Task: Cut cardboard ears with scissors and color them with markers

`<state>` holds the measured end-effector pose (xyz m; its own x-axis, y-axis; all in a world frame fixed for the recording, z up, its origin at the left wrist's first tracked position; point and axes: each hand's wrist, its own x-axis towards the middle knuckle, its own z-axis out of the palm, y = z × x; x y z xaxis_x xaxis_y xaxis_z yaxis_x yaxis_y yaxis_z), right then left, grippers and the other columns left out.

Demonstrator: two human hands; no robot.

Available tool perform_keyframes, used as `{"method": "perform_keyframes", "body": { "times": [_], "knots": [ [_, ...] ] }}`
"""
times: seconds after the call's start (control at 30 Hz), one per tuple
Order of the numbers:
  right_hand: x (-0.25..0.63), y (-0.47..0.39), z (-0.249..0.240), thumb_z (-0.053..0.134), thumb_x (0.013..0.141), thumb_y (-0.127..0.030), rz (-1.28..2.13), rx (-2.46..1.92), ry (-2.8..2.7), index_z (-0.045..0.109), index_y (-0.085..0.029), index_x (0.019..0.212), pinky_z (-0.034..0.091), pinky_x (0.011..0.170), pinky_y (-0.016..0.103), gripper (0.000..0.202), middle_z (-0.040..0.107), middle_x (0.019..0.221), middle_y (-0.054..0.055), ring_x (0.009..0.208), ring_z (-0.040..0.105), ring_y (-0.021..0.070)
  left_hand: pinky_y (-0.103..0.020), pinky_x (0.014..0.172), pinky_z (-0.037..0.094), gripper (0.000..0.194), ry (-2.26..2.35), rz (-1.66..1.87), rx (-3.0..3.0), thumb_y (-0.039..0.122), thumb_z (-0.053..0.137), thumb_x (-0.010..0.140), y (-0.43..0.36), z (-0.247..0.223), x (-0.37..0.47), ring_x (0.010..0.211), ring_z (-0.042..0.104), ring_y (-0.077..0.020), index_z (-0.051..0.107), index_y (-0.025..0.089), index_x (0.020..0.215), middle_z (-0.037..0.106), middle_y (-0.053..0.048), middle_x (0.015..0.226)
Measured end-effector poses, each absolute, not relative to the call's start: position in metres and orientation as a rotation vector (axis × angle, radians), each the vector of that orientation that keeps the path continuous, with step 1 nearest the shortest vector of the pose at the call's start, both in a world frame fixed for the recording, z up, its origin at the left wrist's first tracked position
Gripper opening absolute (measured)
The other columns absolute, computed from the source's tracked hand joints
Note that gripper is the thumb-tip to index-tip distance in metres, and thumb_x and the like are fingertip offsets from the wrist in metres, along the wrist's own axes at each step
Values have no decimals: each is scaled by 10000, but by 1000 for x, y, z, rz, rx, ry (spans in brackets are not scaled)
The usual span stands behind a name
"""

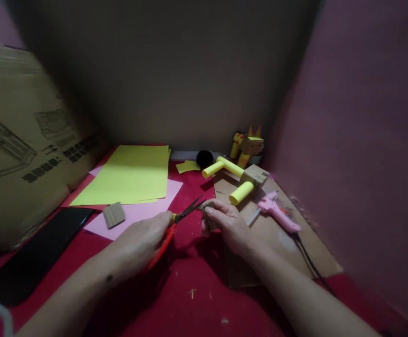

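My left hand grips a pair of scissors with red-orange handles, its dark blades parted and pointing up and to the right. The blade tips lie close to a small piece of cardboard pinched in my right hand; I cannot tell whether they touch it. My right fingers cover much of that piece. Left of my left hand, a loose cardboard square rests on pink paper. Beyond my right hand is a cardboard block with yellow paper tubes fixed to it.
A pink glue gun lies on a cardboard sheet, its cord running toward me. Yellow paper sheets are stacked at the back left, near a black slab. A spiked cardboard figure stands by the wall. A large carton borders the left.
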<state>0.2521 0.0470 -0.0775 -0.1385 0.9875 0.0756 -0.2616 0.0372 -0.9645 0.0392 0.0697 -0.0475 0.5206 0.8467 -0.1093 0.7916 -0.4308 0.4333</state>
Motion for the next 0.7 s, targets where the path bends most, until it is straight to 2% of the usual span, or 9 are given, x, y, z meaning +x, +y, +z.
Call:
{"method": "perform_keyframes", "body": {
  "times": [0.07, 0.17, 0.4, 0.7],
  "knots": [
    [252, 47, -77, 584, 810, -332, 1410, -900, -1158, 608, -178, 794, 387, 447, 212, 157, 598, 573, -31, 451, 514, 92, -281, 529, 281, 222, 1362, 68, 2399, 399, 365, 888, 70, -48, 38, 614, 559, -205, 488, 226, 822, 638, -56, 756],
    [252, 46, -77, 599, 796, -336, 1408, -915, -1168, 605, -165, 739, 347, 408, 192, 180, 615, 618, -11, 453, 501, 80, -289, 521, 265, 206, 1381, -27, 2488, 391, 356, 889, 69, -50, 38, 597, 575, -218, 470, 228, 834, 646, -67, 755],
    [252, 46, -82, 570, 813, -301, 1345, -936, -1224, 612, -161, 701, 331, 415, 195, 184, 606, 587, -13, 431, 458, 65, -291, 520, 252, 167, 1360, -60, 2508, 380, 383, 874, 63, -46, 46, 594, 593, -219, 436, 227, 830, 665, -81, 794],
    [250, 47, -82, 570, 809, -311, 1351, -945, -1200, 605, -174, 695, 324, 409, 197, 182, 607, 602, -17, 436, 462, 69, -294, 518, 257, 130, 1377, -58, 2484, 354, 445, 827, 61, -43, 51, 548, 554, -212, 426, 228, 803, 636, -59, 720]
  ]
}}
